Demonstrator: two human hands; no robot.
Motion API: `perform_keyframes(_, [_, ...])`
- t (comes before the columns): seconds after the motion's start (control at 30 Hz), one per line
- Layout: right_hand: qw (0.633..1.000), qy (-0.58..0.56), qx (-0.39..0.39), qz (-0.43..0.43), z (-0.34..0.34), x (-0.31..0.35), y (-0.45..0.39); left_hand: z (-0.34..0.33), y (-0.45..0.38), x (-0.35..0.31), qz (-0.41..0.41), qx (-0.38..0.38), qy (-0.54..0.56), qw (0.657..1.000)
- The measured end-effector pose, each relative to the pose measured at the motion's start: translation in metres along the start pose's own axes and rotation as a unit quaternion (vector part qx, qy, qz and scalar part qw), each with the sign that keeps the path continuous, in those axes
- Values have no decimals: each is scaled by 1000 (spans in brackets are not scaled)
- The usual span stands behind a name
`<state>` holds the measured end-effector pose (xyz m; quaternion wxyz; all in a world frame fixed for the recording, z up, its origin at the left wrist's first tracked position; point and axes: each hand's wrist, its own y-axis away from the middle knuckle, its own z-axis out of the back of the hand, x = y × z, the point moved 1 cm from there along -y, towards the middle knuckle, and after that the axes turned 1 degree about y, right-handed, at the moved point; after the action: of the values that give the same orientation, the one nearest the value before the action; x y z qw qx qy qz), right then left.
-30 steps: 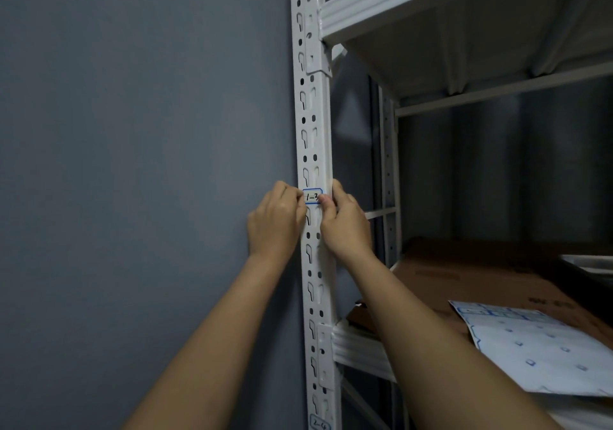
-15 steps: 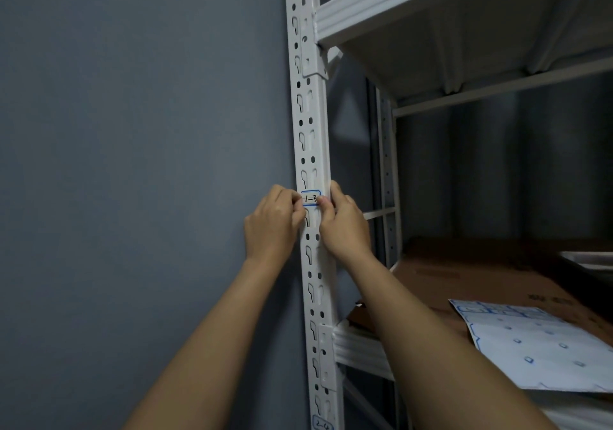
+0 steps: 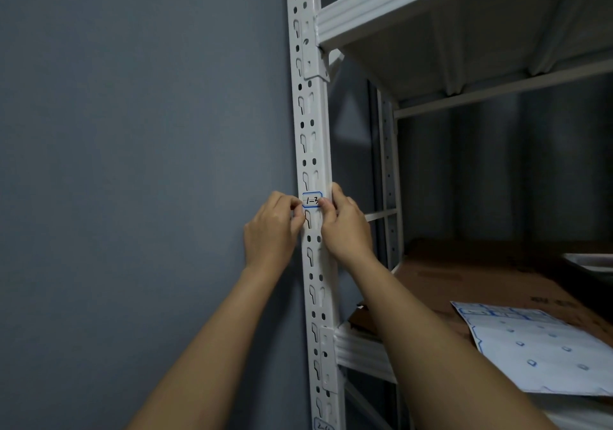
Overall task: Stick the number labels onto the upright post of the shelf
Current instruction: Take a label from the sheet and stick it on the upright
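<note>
Label (image 3: 311, 200) marked 1-3 lies on the post (image 3: 306, 114); left hand (image 3: 272, 230) and right hand (image 3: 345, 227) pinch its ends with curled fingers. Uneven pressing risks creases, especially over slots.

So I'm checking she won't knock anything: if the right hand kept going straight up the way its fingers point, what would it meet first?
Probably nothing soon. The right hand points up along the upright post; above the label that side looks free until the upper shelf bracket, though depth is unclear.
</note>
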<state>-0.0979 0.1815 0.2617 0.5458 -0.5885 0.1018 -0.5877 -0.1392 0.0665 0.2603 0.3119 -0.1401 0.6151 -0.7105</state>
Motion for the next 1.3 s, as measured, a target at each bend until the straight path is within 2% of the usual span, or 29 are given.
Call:
perform_keyframes(0.53, [1000,-1,6,-5,3,2,2,3,8,1,5,2,22,1000])
perform_keyframes(0.73, [1000,3,5,-5,3,1,1,6,-1,2,23,-32,105,994])
perform_keyframes(0.83, [1000,-5,7,1,2,1,2,12,-4,-5,39,-42,192,980])
perform_keyframes(0.97, [998,-58,7,6,5,0,3,20,-5,-12,99,-22,288,952])
perform_keyframes(1.07, [989,-96,-104,38,16,7,7,27,-5,-15,161,2,367,916])
perform_keyframes(1.13, [969,-180,-147,88,23,21,10,32,-5,-16,185,14,413,891])
perform_keyframes(1.2, [965,-201,-113,127,28,37,12,37,-6,-18,193,28,435,879])
perform_keyframes(1.3, [977,-183,-30,109,31,49,9,43,-4,-22,196,46,441,875])
